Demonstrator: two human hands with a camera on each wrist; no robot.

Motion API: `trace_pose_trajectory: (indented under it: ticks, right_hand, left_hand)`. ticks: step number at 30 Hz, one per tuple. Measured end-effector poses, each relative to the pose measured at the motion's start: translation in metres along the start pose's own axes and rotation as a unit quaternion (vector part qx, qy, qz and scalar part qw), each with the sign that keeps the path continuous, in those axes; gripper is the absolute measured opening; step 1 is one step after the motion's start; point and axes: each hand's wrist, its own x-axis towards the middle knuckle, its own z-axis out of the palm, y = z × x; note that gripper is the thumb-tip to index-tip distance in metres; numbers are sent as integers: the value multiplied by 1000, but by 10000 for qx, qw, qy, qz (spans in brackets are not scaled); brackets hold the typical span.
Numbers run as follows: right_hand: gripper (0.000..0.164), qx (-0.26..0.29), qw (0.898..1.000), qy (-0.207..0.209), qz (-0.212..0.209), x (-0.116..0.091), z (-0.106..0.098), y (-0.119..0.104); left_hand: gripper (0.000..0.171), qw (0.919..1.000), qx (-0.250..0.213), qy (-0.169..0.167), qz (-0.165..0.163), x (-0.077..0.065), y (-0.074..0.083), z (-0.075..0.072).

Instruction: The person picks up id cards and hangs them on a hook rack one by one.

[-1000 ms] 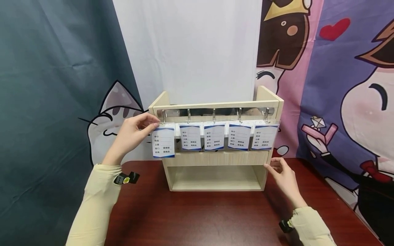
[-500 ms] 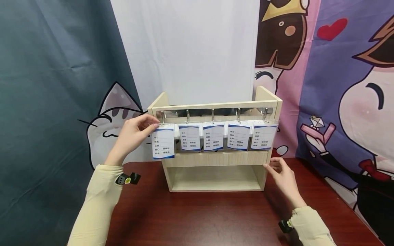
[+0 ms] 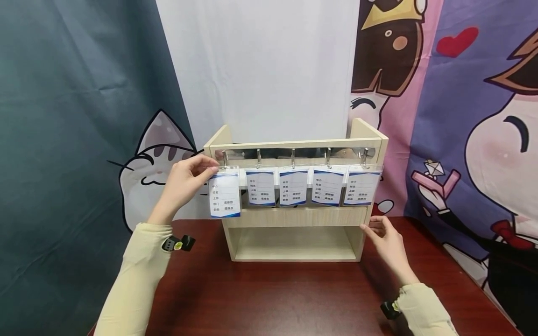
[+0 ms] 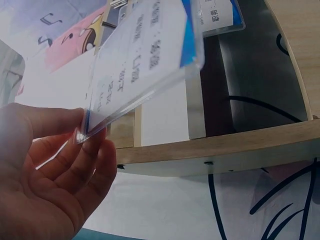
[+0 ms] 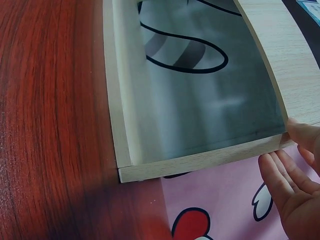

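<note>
My left hand (image 3: 185,184) pinches the upper left corner of a badge card in a clear holder (image 3: 224,195), thumb against fingers. In the left wrist view the holder (image 4: 145,55) slants up and away from the fingertips. Its top edge overlaps the lower end of the leftmost metal hook (image 3: 224,156) in the head view. Similar badges (image 3: 293,187) hang in a row from the other hooks to the right. My right hand (image 3: 387,245) grips the right side panel of a pale wooden shelf (image 3: 298,217), thumb at the front edge and fingers outside, as the right wrist view shows.
The shelf stands on a dark red wooden table (image 3: 269,298), with an open compartment at its bottom. A metal rail (image 3: 275,153) carries the hooks below the top board. Printed cloth (image 3: 483,140) and a white curtain (image 3: 269,70) stand behind.
The badge in my left hand shifts and tilts very slightly near the hook, its bottom edge a little lower. The right hand keeps its place on the shelf.
</note>
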Motion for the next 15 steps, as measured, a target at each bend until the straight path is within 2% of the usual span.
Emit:
trace_pose_trajectory:
  ticks: [8,15]
  right_hand:
    - [38,-26,10000,3,-4,-1,0,2]
    - [38,28,10000,20,-25,-1,0,3]
  left_hand:
    - [16,9996,15,61,-274,1,5,3]
    - [15,9992,-3,80,-389,2,9,4]
